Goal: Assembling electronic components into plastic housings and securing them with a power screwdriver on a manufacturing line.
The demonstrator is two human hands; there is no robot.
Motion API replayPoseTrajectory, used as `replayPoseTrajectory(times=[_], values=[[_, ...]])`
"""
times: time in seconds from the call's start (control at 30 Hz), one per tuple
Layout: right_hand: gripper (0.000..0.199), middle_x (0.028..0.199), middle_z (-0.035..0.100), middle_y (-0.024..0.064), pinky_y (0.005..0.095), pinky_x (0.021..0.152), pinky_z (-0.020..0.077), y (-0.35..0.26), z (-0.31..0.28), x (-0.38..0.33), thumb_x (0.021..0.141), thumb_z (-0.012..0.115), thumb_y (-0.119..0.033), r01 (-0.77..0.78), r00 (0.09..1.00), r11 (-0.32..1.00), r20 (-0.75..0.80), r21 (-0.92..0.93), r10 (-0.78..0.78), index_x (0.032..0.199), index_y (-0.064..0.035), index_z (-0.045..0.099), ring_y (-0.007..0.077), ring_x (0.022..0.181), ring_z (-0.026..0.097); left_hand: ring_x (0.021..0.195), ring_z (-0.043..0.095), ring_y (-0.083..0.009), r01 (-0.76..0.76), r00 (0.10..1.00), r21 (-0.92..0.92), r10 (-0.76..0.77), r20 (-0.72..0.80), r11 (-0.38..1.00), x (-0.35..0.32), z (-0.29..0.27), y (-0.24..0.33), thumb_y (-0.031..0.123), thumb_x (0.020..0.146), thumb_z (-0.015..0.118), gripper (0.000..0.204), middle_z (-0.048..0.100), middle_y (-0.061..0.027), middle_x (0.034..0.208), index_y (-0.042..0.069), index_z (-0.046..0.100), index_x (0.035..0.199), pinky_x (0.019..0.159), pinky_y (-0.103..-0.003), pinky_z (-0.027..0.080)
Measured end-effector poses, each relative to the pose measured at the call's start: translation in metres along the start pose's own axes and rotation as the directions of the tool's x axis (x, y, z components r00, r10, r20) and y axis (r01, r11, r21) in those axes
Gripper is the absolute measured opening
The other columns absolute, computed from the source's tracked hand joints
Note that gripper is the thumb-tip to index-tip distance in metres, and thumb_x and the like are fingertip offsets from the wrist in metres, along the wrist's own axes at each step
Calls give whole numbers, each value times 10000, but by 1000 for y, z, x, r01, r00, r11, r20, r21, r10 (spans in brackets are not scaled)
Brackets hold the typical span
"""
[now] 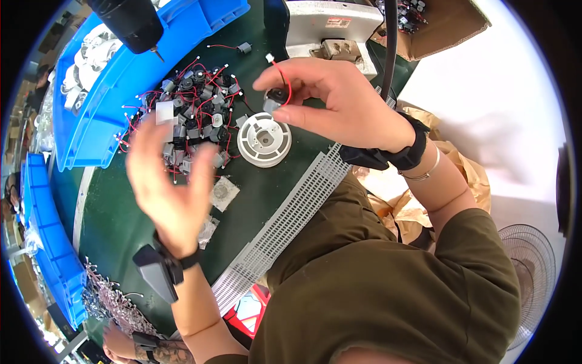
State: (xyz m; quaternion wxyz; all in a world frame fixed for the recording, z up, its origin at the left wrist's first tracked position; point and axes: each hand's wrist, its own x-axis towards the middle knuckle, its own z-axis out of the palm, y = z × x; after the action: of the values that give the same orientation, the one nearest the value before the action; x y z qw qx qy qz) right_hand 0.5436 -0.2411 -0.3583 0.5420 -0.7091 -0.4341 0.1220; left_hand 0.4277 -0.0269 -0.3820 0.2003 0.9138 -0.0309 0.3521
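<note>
My right hand (330, 100) pinches a small motor (276, 98) between thumb and fingers. The motor has a silver-grey body, a black end, and red and dark wires rising to a white connector. Just below it a round white plastic housing (265, 151) with a slotted face lies on the green table. My left hand (167, 176), slightly blurred, has its thumb and fingers apart at the near side of a heap of similar motors (197, 103). A pale square piece (165, 112) shows at its fingertips; whether it touches them I cannot tell.
A black power screwdriver (130, 24) hangs over a blue bin (91, 130) of white parts. A grey metal fixture (330, 27) stands at the back. A perforated strip (285, 212) edges the table. Another person's hand (118, 341) is near bundled wires (118, 303), lower left.
</note>
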Motion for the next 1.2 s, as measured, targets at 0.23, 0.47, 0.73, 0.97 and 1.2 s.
replayPoseTrajectory(times=[0.23,0.47,0.73,0.97,1.2], values=[[287,963,590,34,238,759,479,-4,4,2,784,661,20,-8,1000,1000,8,-5,8,1057,-5,575,89,851,568,1136,465,-378,170,917,-426,16,399,889,-13,40,20,186,574,820,798,493,-196,1233,7,438,1251,941,-420,396],[235,825,571,24,226,626,460,-3,8,-5,746,721,-44,-95,995,994,34,-52,97,944,-30,595,93,723,571,1005,534,-331,268,946,-596,-89,313,757,-14,47,20,140,580,827,728,520,-172,1115,24,452,1193,834,-386,453],[175,777,529,68,325,602,445,9,28,-2,713,695,-107,121,993,921,46,-371,-113,822,-45,573,242,703,542,899,591,-280,187,982,-651,-122,144,735,-27,67,23,101,635,795,625,554,-155,1056,5,471,1160,756,-341,484],[186,862,537,83,350,659,463,5,20,4,734,680,-109,262,959,757,250,-598,-135,877,-43,581,249,795,559,891,592,-293,89,996,-493,-91,20,866,-25,66,27,130,604,826,649,551,-158,1051,6,477,1137,755,-340,490],[374,900,574,88,264,667,468,-65,29,88,781,665,-93,379,691,885,-553,-271,-465,1082,39,487,139,790,570,994,542,-395,-236,972,-257,227,-63,937,-32,57,18,284,636,797,496,518,-233,1135,61,587,1027,811,-464,472]])
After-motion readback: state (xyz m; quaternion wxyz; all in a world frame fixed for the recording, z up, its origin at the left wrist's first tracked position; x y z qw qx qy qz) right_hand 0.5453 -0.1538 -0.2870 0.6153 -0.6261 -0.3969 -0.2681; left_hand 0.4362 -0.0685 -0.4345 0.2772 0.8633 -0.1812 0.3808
